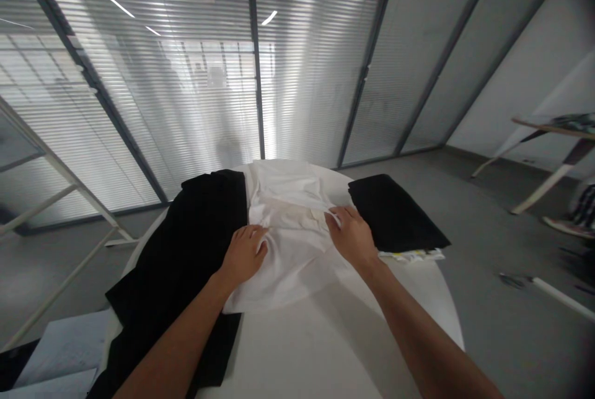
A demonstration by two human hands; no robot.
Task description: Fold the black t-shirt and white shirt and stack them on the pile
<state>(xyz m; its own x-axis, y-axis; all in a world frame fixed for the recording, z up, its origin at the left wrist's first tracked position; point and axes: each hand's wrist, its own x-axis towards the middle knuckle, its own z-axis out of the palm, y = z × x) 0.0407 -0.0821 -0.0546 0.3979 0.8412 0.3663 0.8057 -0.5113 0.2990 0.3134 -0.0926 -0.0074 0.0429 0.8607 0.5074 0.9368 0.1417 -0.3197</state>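
Note:
A white garment (290,235) lies spread on the round white table (325,349). My left hand (244,253) rests on its left edge, fingers curled and pinching the cloth. My right hand (352,233) presses on its right side, fingertips closed on a fold of the white fabric. A large black garment (186,263) lies to the left, partly under the white one and hanging over the table's edge. A folded black garment (395,213) sits to the right of my right hand.
Under the folded black pile, some white and yellow printed paper or cloth (413,255) shows. Glass walls with blinds stand behind the table. A white metal frame (56,201) is at left. Another table (553,139) and a person's foot (569,225) are at far right.

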